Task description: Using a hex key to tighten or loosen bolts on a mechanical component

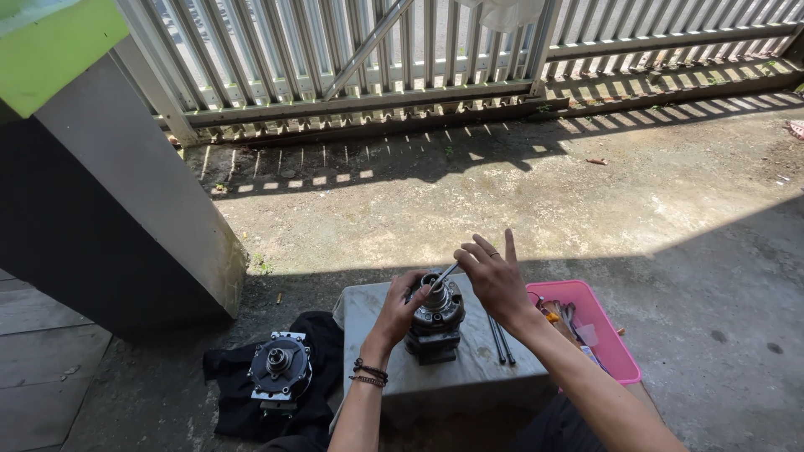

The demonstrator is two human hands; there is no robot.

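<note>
Lower left of the frame, a second round metal motor part (280,370) sits on a black cloth (243,393) on the concrete, close to the block's edge, so anything that slides off the block could land on it or bounce away across the floor.

Bottom centre is where the work is: a greasy round metal assembly (435,322) stands upright on a grey stone block (469,368). The left hand (402,308) is curled around its top, gripping the side. That hold looks like the only thing steadying it, and with oily metal I'd guess a slip could tip it off the block.

Just right of that, the right hand (494,280) pinches a thin metal rod (445,274) between thumb and fingers, the other fingers fanned out. A pinch that light could let the rod twist or skid off.

Two long dark bolts (501,339) lie loose near the block's right edge and could roll off. Lower right, a pink tray (615,351) holds small bits I can't make out.
</note>
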